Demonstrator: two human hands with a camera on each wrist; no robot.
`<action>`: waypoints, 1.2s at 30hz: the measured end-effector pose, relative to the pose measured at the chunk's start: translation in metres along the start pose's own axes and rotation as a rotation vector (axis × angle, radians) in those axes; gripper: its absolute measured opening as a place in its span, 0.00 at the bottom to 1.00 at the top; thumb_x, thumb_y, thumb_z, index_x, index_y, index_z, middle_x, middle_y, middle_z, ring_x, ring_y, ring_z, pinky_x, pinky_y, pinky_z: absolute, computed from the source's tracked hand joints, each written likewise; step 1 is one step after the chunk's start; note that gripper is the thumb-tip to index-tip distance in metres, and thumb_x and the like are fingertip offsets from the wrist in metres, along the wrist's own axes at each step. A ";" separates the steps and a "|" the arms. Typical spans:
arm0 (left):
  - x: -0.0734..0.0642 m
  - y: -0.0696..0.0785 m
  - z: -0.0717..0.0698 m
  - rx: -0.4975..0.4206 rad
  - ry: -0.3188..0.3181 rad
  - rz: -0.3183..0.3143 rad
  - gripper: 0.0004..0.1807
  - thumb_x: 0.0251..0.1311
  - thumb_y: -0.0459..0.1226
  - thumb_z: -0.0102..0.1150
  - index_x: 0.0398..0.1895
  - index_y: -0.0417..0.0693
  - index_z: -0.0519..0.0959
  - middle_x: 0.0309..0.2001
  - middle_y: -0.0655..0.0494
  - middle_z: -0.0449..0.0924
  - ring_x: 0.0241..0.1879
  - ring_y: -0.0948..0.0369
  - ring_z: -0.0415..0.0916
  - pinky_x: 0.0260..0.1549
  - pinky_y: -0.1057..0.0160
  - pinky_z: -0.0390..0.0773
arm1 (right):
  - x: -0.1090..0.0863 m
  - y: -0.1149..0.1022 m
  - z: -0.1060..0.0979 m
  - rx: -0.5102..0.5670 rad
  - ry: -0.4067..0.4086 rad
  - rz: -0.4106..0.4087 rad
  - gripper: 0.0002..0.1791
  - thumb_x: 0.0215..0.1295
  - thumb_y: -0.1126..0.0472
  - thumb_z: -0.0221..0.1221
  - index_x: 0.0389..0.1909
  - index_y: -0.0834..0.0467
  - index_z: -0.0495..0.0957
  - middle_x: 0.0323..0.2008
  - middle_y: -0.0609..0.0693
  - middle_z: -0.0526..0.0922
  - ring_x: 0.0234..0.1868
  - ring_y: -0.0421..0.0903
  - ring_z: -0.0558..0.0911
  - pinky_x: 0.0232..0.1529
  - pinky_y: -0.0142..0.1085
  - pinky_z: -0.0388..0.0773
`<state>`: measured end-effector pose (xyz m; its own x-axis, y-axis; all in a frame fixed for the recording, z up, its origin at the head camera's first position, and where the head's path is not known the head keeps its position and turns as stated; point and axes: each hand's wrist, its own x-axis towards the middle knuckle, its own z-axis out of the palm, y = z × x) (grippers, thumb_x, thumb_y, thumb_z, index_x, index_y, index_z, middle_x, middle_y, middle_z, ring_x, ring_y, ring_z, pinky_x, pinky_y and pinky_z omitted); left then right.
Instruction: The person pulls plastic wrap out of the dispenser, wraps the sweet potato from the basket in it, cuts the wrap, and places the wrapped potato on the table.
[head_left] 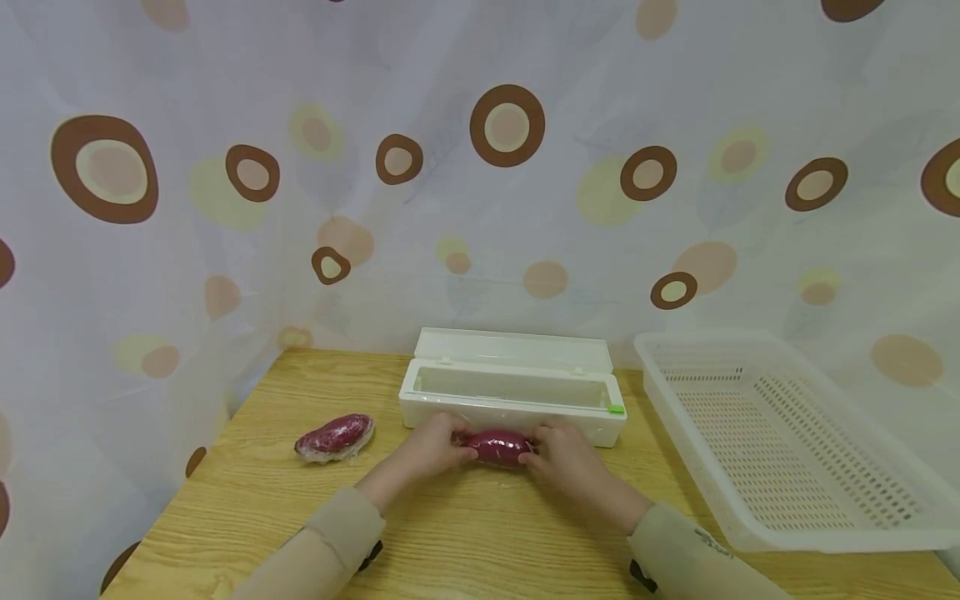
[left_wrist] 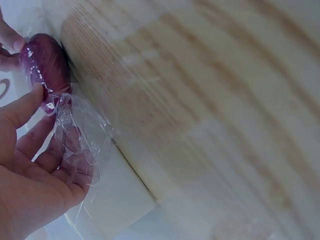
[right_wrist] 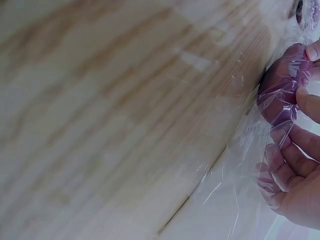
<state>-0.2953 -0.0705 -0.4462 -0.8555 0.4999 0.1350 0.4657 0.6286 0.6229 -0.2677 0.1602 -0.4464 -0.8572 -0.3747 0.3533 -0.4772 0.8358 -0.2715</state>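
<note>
A purple-red sweet potato (head_left: 498, 447) lies in clear cling film (left_wrist: 82, 132) just in front of the white cling film dispenser (head_left: 417, 410). At its left end my left hand (head_left: 431, 450) grips it between thumb and fingers. My right hand (head_left: 568, 457) holds the opposite end in the same way. Loose film drapes over the curled fingers (right_wrist: 295, 162) of the right hand and also covers several left fingers in the left wrist view. The dispenser's lid (head_left: 513, 350) stands raised at the back.
Another film-wrapped sweet potato (head_left: 336, 437) lies to the left on the wooden table (head_left: 480, 550). A white perforated plastic basket (head_left: 693, 433) stands on the right. The dispenser carries a green slide cutter (head_left: 616, 409) at its right end. Behind hangs a patterned curtain (head_left: 450, 217).
</note>
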 end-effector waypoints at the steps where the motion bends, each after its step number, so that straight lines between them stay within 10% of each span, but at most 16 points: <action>1: 0.001 0.000 0.000 0.009 0.005 0.007 0.11 0.53 0.36 0.66 0.40 0.42 0.83 0.35 0.55 0.82 0.32 0.65 0.72 0.32 0.68 0.73 | 0.000 0.000 0.000 -0.003 0.001 -0.004 0.15 0.50 0.54 0.70 0.35 0.60 0.84 0.31 0.48 0.81 0.35 0.45 0.77 0.41 0.40 0.75; 19: 0.003 0.002 0.003 0.036 0.017 -0.028 0.13 0.55 0.36 0.65 0.42 0.38 0.82 0.37 0.50 0.84 0.34 0.62 0.78 0.35 0.67 0.77 | 0.003 0.001 0.002 -0.051 -0.008 -0.029 0.18 0.54 0.55 0.68 0.42 0.63 0.83 0.34 0.53 0.83 0.39 0.51 0.79 0.46 0.44 0.74; 36: 0.000 -0.002 0.008 -0.005 0.025 -0.051 0.16 0.55 0.36 0.65 0.45 0.37 0.81 0.38 0.49 0.83 0.32 0.64 0.78 0.30 0.71 0.76 | -0.014 0.021 -0.032 0.013 0.240 -0.037 0.22 0.49 0.62 0.71 0.46 0.63 0.80 0.44 0.55 0.80 0.48 0.53 0.78 0.45 0.43 0.79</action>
<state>-0.2947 -0.0668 -0.4531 -0.8835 0.4523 0.1221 0.4202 0.6498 0.6334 -0.2598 0.1961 -0.4283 -0.7693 -0.2973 0.5654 -0.5112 0.8174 -0.2657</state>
